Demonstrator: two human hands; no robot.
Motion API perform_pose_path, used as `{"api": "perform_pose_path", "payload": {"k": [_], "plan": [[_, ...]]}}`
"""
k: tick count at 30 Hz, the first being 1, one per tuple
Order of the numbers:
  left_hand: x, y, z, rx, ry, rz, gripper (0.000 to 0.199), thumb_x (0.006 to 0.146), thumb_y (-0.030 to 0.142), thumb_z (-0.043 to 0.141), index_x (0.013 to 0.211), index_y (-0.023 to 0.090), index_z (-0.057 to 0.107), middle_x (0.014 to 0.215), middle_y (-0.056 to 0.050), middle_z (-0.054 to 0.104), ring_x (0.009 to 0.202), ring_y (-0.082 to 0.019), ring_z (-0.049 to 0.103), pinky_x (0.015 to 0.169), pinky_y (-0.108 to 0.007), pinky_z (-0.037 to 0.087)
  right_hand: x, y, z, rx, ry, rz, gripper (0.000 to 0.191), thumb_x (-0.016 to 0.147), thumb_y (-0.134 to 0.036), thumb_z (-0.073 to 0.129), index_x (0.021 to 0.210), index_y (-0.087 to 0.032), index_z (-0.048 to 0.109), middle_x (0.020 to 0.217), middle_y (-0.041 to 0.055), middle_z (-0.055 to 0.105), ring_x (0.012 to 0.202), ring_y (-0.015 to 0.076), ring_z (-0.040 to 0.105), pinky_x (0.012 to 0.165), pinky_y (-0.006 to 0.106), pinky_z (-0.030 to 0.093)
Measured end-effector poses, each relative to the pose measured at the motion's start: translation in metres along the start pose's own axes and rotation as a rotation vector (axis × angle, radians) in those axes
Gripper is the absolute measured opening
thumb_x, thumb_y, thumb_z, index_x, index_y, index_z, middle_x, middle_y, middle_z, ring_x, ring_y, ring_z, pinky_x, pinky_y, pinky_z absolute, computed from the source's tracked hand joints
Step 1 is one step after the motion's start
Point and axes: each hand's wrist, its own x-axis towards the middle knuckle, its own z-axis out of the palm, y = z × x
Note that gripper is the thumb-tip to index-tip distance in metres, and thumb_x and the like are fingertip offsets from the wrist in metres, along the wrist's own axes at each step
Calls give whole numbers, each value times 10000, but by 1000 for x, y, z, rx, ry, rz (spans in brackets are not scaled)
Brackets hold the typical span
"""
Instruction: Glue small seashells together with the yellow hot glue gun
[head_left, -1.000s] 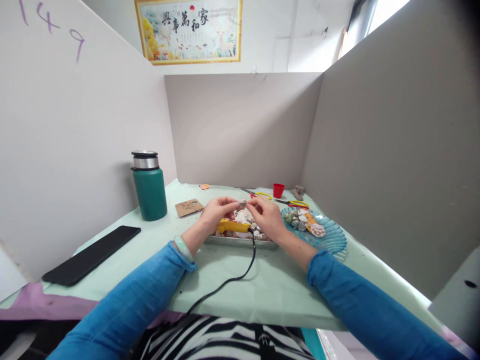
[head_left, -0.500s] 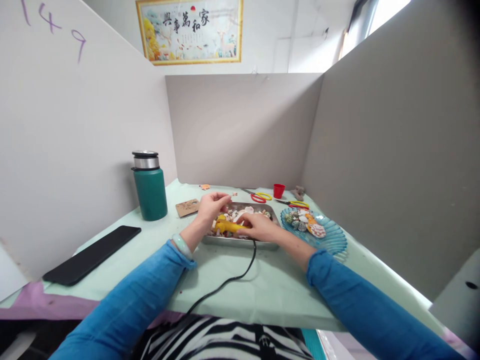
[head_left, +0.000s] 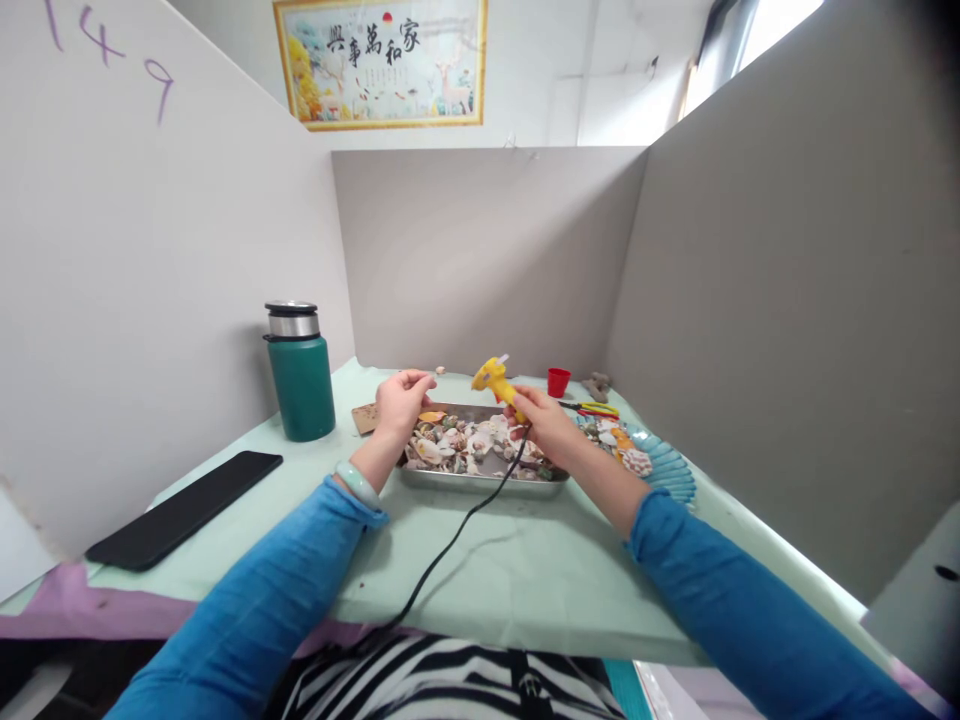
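My right hand (head_left: 541,418) is wrapped round the handle of a yellow hot glue gun (head_left: 492,376), held above the tray with its nozzle to the left. A black cord (head_left: 457,535) runs down from its handle. My left hand (head_left: 403,402) is closed in a pinch at the tray's left end; what its fingertips hold is too small to make out. The metal tray (head_left: 480,483) below both hands is filled with mixed seashells (head_left: 472,440). An orange piece (head_left: 433,416) shows beside my left hand. A small pale shell (head_left: 440,370) appears beyond the fingertips.
A green bottle (head_left: 298,385) and a black slab (head_left: 187,510) stand and lie at left. Brown card (head_left: 364,418) is partly behind my left hand. At right are a blue plate (head_left: 671,470) with shells, scissors (head_left: 596,409) and a red cup (head_left: 558,381). Grey panels (head_left: 487,260) enclose the table.
My right hand has lifted the glue gun up off the tray and tipped it upright. My left hand has moved left, still pinched. More of the tray's shells now show.
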Motion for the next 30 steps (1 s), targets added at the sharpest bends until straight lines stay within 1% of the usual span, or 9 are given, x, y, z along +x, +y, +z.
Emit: {"api": "perform_pose_path", "payload": {"k": [2, 4, 6, 10, 12, 15, 19, 24, 30], "plan": [[0, -4, 2, 26, -34, 8, 233, 635, 316, 670, 758, 120, 648, 705, -47, 660, 468, -83, 526, 446, -194, 402, -2, -7, 1, 189, -50, -45, 333, 709, -357, 688, 970, -214, 537, 777, -12, 542, 606, 96, 504, 515, 233, 465], [-1, -8, 4, 56, -80, 24, 228, 647, 326, 661, 761, 129, 652, 698, -43, 662, 474, -91, 539, 454, -201, 408, -4, -11, 4, 262, -80, -76, 356, 648, -287, 746, 929, -213, 540, 772, -27, 536, 609, 87, 495, 542, 236, 471], [-3, -11, 6, 83, -125, 44, 219, 660, 329, 653, 767, 138, 657, 679, -34, 660, 481, -98, 548, 467, -208, 414, -7, -10, 7, 273, -86, -104, 327, 635, -252, 758, 871, -201, 537, 706, -46, 508, 558, 69, 450, 527, 225, 450], [-7, -14, 9, 121, -188, 72, 196, 680, 332, 649, 771, 158, 648, 611, -8, 638, 471, -107, 556, 473, -214, 405, -10, -1, 14, 239, -25, -174, 251, 696, -308, 713, 812, -191, 524, 532, -86, 397, 450, 57, 339, 454, 210, 375], [-9, -14, 10, 125, -211, 89, 195, 689, 341, 652, 769, 163, 639, 596, 0, 626, 468, -108, 558, 470, -214, 396, -11, 2, 15, 224, -2, -218, 250, 710, -318, 692, 856, -194, 531, 513, -90, 393, 440, 63, 344, 459, 217, 383], [-13, -8, 11, 69, -248, 91, 210, 685, 349, 672, 763, 158, 632, 584, 6, 610, 465, -103, 544, 470, -216, 394, -11, 4, 15, 194, 27, -217, 310, 698, -325, 685, 927, -194, 523, 567, -73, 472, 450, 70, 397, 459, 220, 397], [-23, 2, 15, -129, -354, -16, 261, 659, 351, 714, 774, 132, 630, 633, -8, 629, 473, -83, 519, 475, -215, 404, -10, 4, 15, 144, 80, -159, 416, 660, -335, 702, 1002, -186, 517, 689, -25, 594, 480, 74, 456, 439, 205, 384], [-34, 4, 19, -269, -553, -190, 280, 652, 343, 737, 784, 120, 631, 773, -44, 673, 462, -62, 509, 496, -231, 447, -10, 6, 17, 116, 104, -213, 480, 636, -311, 728, 1056, -191, 530, 724, -24, 606, 494, 69, 459, 457, 205, 394], [-35, 2, 20, -269, -578, -202, 303, 642, 355, 751, 795, 121, 633, 770, -43, 670, 461, -59, 514, 482, -222, 447, -11, 7, 18, 101, 66, -227, 462, 644, -327, 731, 1046, -195, 547, 702, -40, 560, 512, 77, 464, 470, 219, 399]]}}
